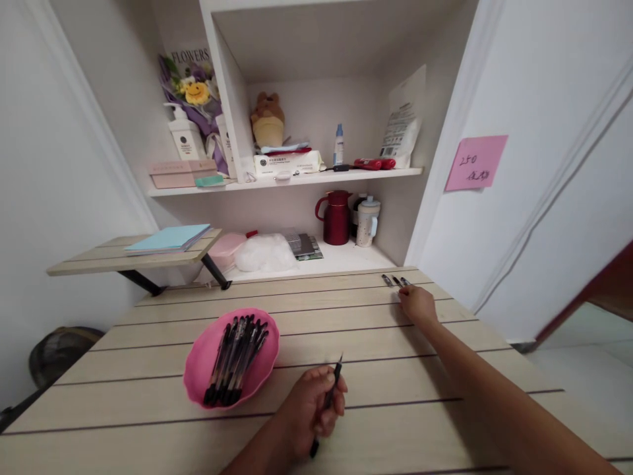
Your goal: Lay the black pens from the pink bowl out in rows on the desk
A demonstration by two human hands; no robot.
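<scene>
Slim pointy blk pen (333, 389), LH (310, 398)

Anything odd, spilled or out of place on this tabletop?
Nothing stands out. Pens lie in the pink bowl; the left hand holds an uncapped pen, and small dark pieces, perhaps caps, lie by the right hand.

On the left half of the table (346, 316) stands a bowl (196, 366) with pens (237, 359) lying in it. To the bowl's right, towards the near edge, the left hand (314, 399) holds a single pen (337, 372). Small pieces (386, 280) lie by the far right corner, the right hand (418, 305) just before them. At the far left corner is a raised stand (89, 257) with paper sheets (171, 237) on it. Behind the far edge, a shelf (341, 256) carries a jug (337, 218), with a mug (366, 227) to its right.
</scene>
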